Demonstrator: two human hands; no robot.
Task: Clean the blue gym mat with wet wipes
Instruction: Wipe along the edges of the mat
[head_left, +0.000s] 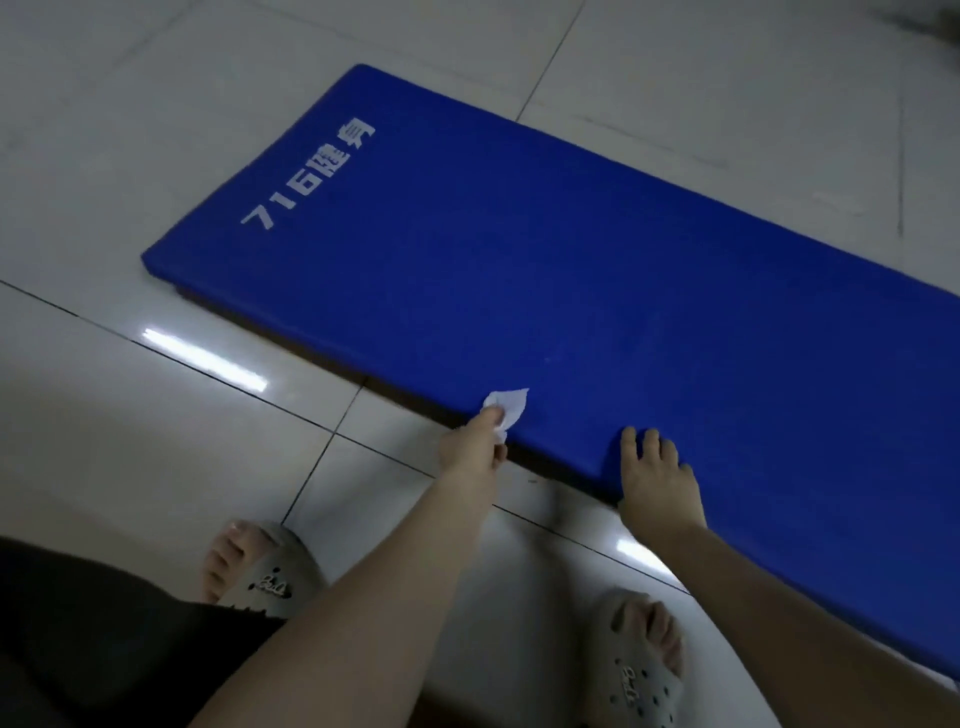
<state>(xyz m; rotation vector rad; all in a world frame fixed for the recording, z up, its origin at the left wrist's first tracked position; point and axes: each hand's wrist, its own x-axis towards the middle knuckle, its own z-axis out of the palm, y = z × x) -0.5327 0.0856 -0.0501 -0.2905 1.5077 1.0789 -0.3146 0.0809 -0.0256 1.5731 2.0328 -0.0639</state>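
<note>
Head camera looks down on the blue gym mat (571, 249), a flat padded rectangle with rounded corners and a smooth matte skin, lying on glossy pale floor tiles (156, 130). White lettering (309, 176) runs across the mat's far-left end. At the mat's near edge, the left hand (472, 449) pinches a crumpled white wet wipe (506, 405) between thumb and fingertips, and the wipe touches the mat's top. Just beside it along that edge, the right hand (657, 475) rests flat on the mat, fingers straight and slightly spread. On the near side of the mat stand a grey perforated left slipper (270, 577) and right slipper (639, 670).
</note>
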